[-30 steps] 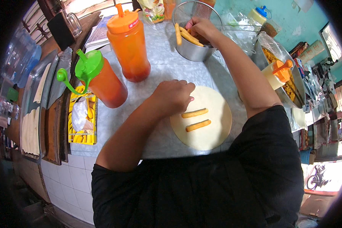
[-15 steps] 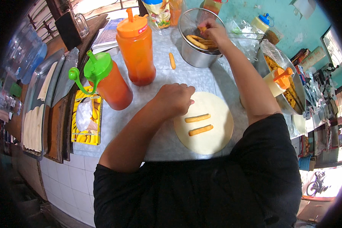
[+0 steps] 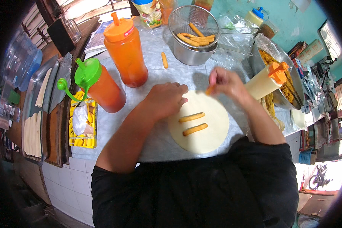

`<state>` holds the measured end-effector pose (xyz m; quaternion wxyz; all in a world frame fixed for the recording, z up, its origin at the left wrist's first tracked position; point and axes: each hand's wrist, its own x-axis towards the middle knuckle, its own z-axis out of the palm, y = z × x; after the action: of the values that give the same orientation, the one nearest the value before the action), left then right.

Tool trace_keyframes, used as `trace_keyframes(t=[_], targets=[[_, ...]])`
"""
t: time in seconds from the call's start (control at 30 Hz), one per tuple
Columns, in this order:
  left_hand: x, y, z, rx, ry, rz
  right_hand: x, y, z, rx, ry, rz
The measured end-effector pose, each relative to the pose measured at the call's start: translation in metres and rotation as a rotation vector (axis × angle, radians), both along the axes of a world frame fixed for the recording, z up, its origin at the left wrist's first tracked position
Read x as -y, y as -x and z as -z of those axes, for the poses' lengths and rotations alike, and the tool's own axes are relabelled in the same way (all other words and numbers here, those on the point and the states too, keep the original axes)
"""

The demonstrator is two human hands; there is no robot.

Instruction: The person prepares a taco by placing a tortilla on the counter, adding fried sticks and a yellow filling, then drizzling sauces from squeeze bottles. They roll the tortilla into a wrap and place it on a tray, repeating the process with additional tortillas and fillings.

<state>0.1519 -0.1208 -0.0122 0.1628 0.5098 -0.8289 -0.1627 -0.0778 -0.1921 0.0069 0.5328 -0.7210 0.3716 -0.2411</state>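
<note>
Where the table (image 3: 155,146) comes closest to the person's black shirt (image 3: 193,190), a round pale sheet of dough (image 3: 201,142) lies flat. On it, toward its left half, two golden fried sticks lie roughly parallel and apart: the nearer stick (image 3: 195,129) and, just beyond it, the farther stick (image 3: 192,117).

At the sheet's far left edge is the left hand (image 3: 165,98), its fingers curled narrow; whether they pinch or touch the edge I cannot tell. Over the far right edge is the right hand (image 3: 226,83), blurred, its fingers drawn together on a golden-brown piece (image 3: 209,91), only a small end of which shows.

To the left stand a yellow box (image 3: 76,142) with white tissue (image 3: 79,117) at its opening, then a green-capped bottle (image 3: 105,93) of red sauce and, farther, an orange-capped bottle (image 3: 127,57). At the far left, pale rolls (image 3: 33,133) lie in a metal tray (image 3: 44,140).

To the right, a squeeze bottle (image 3: 260,83) of pale sauce leans near a large metal bowl (image 3: 301,85) of yellow food.

Beyond the sheet, a loose stick (image 3: 164,60) lies on the table, left of a metal pot (image 3: 193,56). Over the pot sits a mesh strainer (image 3: 174,19) holding more fried sticks (image 3: 188,40).
</note>
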Motion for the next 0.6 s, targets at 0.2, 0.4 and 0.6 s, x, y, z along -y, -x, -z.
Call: trace_keyframes(t=[0.2,0.4,0.6], targets=[[-0.009,0.02,0.006,-0.093,-0.076,0.158,-0.038,0.052,0.044,-0.257,0.233,0.056],[-0.014,0.025,0.008,-0.046,-0.114,0.181,-0.041,0.056,0.049,-0.327,0.833,0.014],[-0.014,0.028,0.011,-0.016,-0.166,0.198,-0.043,0.043,0.052,-0.353,0.842,0.007]])
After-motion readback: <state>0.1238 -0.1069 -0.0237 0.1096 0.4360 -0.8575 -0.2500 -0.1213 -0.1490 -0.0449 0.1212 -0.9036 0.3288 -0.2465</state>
